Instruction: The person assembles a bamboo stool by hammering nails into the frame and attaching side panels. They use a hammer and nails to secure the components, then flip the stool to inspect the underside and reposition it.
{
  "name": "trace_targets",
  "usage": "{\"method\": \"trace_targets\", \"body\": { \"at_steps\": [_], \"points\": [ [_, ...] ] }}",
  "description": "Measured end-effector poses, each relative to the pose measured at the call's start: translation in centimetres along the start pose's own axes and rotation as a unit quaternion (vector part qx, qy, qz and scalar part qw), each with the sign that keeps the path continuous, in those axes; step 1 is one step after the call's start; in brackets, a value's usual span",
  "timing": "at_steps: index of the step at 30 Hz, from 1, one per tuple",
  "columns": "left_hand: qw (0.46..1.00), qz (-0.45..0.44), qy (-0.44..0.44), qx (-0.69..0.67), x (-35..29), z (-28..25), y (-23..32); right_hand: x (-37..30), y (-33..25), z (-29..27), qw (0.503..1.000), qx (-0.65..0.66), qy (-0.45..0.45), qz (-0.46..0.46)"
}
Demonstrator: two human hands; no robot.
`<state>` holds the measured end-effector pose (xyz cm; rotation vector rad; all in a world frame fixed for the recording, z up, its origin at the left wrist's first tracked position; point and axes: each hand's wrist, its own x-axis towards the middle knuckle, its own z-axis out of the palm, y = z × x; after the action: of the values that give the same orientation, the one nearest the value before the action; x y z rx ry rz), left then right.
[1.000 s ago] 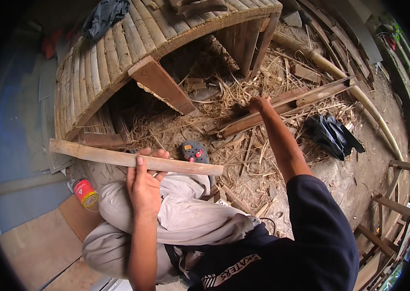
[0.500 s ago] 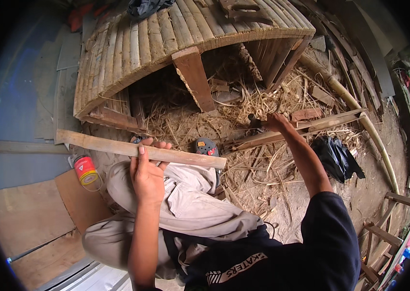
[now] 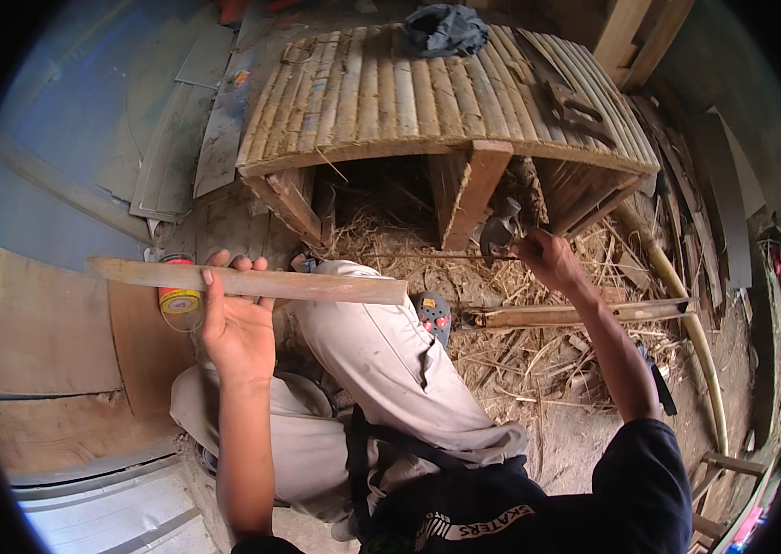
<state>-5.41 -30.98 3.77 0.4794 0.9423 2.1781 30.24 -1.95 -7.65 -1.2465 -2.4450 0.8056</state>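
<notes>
A split bamboo strip (image 3: 317,284) lies level across my left hand (image 3: 241,323). The thumb is in front of it and the fingertips curl over its upper edge. Farther off to the right, my right hand (image 3: 552,263) is closed on a dark grey tool (image 3: 498,231) with a rounded part. A thin dark line runs left from near that hand, perhaps a blade seen edge-on; the tool's kind is unclear. Beyond my hands stands a low, curved-top bamboo bench (image 3: 381,97). Another split bamboo length (image 3: 557,315) lies on the ground below my right hand.
On the bench top are a handsaw (image 3: 580,113) and a crumpled dark cloth or bag (image 3: 446,30). Shavings (image 3: 538,369) litter the ground. A red-and-yellow can (image 3: 178,300) stands behind the strip's left end. A long pole (image 3: 700,342) lies at the right.
My right hand has lifted away from the bamboo length on the ground, bringing up the dark grey tool. My left hand still holds the strip. The view has shifted, and my knee has moved.
</notes>
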Motion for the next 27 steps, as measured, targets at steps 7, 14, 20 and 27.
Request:
{"method": "trace_targets", "body": {
  "at_steps": [7, 14, 20, 27],
  "points": [
    [0.993, 0.096, 0.036, -0.051, 0.4, -1.1, 2.8, -0.5, -11.2, 1.0, 0.962, -0.011, 0.174, -0.212],
    [0.99, 0.126, 0.026, -0.052, 0.5, -1.0, 2.9, 3.0, -15.8, 4.5, 0.917, 0.359, 0.07, -0.16],
    [0.988, 0.126, 0.061, -0.059, 0.6, -0.6, 2.6, 4.7, -20.2, 6.3, 0.874, 0.418, 0.151, -0.195],
    [0.993, 0.103, 0.042, -0.049, 0.6, -0.5, 1.5, 12.4, -29.1, -6.7, 0.79, 0.35, 0.336, -0.375]
  ]
}}
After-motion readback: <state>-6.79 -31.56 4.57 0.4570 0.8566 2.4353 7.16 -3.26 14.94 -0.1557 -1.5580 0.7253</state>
